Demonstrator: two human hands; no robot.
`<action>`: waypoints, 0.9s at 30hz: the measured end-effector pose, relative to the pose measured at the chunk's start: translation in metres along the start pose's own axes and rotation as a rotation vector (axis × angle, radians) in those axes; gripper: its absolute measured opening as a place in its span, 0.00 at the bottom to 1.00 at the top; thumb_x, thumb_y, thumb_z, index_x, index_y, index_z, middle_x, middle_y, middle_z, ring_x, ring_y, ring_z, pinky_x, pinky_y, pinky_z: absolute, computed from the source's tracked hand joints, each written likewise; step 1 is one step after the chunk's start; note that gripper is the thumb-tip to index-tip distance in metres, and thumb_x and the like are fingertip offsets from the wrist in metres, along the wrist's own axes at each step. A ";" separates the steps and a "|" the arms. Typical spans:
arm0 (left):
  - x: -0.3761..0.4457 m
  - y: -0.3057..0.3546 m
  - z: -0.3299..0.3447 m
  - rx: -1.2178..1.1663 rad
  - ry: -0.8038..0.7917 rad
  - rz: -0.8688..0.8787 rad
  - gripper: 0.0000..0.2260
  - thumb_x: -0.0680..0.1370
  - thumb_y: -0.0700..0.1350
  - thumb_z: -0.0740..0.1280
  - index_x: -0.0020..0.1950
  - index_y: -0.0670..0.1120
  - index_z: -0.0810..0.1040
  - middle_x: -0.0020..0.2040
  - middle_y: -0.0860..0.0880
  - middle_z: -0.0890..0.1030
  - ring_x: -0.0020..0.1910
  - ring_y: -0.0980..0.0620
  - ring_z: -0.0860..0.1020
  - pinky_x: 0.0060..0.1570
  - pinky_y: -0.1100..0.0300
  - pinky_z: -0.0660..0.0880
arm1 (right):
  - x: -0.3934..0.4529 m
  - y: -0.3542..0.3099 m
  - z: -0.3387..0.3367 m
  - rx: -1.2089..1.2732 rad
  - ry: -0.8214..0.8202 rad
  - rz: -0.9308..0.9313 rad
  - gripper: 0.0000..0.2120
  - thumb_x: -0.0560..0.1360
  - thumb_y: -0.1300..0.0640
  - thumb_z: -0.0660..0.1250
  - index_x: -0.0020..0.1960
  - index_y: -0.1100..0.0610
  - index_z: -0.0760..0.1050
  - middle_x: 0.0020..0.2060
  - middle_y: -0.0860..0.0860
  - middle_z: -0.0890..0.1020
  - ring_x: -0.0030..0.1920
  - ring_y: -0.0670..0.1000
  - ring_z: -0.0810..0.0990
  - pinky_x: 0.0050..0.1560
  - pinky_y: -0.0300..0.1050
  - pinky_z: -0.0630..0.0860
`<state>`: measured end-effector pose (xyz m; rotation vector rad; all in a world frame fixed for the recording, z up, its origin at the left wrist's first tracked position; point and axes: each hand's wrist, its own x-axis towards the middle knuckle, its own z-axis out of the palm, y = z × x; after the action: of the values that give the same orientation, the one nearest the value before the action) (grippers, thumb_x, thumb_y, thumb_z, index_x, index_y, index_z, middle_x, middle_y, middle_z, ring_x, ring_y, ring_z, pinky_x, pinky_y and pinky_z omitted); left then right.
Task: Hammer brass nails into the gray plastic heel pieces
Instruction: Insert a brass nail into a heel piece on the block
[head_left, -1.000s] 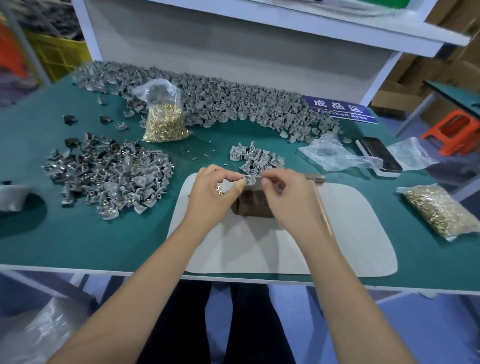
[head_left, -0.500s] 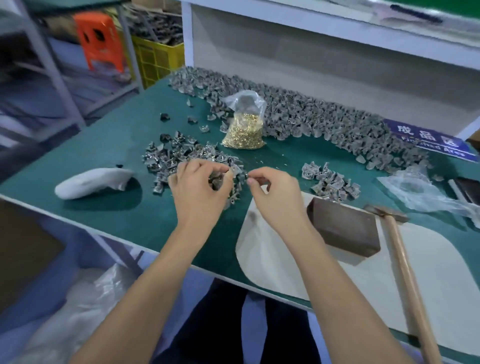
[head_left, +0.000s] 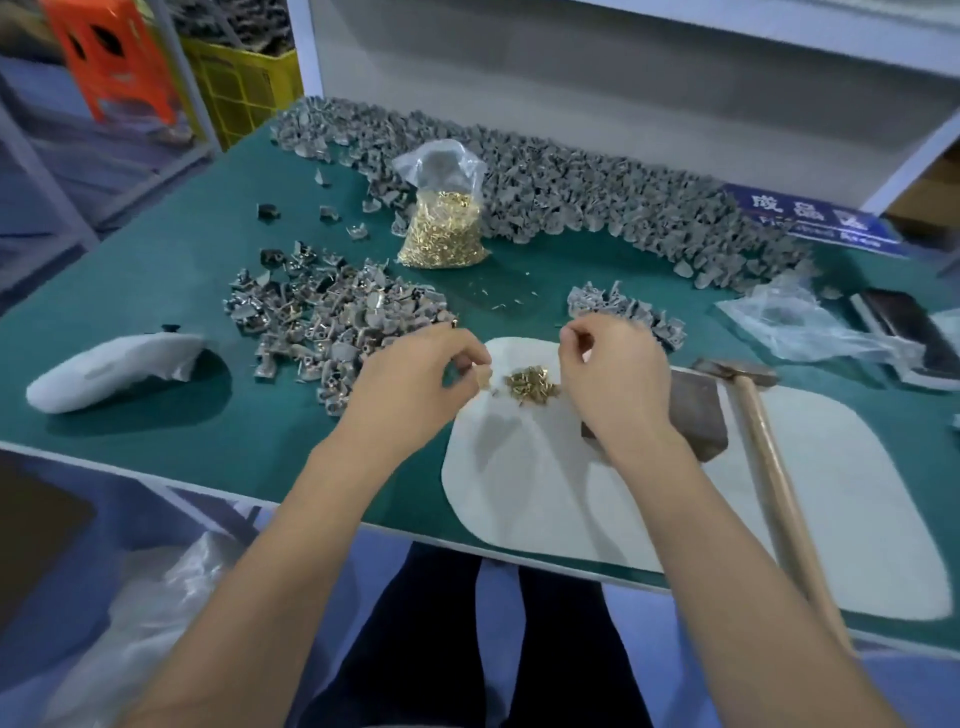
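My left hand (head_left: 410, 384) hovers at the left edge of the white mat (head_left: 571, 509), its fingers curled and pinching a small gray heel piece (head_left: 483, 376). My right hand (head_left: 613, 374) is over the mat with its fingers curled and thumb against forefinger; I see nothing between them. A small heap of brass nails (head_left: 532, 385) lies on the mat between the hands. The hammer (head_left: 763, 457) lies on the mat to the right, its head beside a dark metal block (head_left: 698, 415). Nailed heel pieces (head_left: 332, 322) are heaped left of my left hand.
A clear bag of brass nails (head_left: 444, 228) stands behind the hands. A long bank of gray heel pieces (head_left: 571, 187) runs along the back and a small cluster (head_left: 623, 312) lies near my right hand. A white wrapped object (head_left: 109, 369) lies left; plastic bag (head_left: 795, 322) and phone (head_left: 904, 327) right.
Both hands went from the metal block to the left heap, then came back over the mat's left end. The nail heap now shows between them. The view has swung left.
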<state>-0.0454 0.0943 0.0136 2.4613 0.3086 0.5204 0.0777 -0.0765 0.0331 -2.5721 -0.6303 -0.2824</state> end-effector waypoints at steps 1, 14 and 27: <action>0.001 0.003 0.006 0.045 -0.078 -0.007 0.03 0.79 0.52 0.70 0.52 0.59 0.81 0.46 0.60 0.79 0.43 0.61 0.76 0.45 0.56 0.76 | -0.001 0.009 -0.004 0.007 0.011 0.004 0.10 0.80 0.55 0.62 0.47 0.52 0.83 0.42 0.50 0.85 0.50 0.58 0.76 0.47 0.50 0.73; 0.001 0.017 0.034 0.198 -0.005 -0.172 0.06 0.79 0.56 0.70 0.51 0.56 0.80 0.47 0.56 0.79 0.44 0.54 0.76 0.39 0.58 0.65 | -0.005 0.031 -0.005 0.050 -0.057 -0.106 0.14 0.82 0.51 0.60 0.46 0.53 0.83 0.41 0.48 0.84 0.50 0.55 0.69 0.56 0.53 0.71; 0.018 0.038 0.036 0.355 -0.128 -0.197 0.04 0.83 0.49 0.65 0.54 0.53 0.79 0.54 0.51 0.78 0.52 0.46 0.78 0.45 0.53 0.69 | -0.003 0.034 -0.001 0.033 -0.038 -0.107 0.15 0.82 0.50 0.59 0.46 0.53 0.82 0.41 0.49 0.85 0.52 0.56 0.70 0.54 0.54 0.72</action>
<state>-0.0102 0.0522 0.0149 2.7485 0.6290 0.2371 0.0916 -0.1049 0.0195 -2.5216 -0.7814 -0.2567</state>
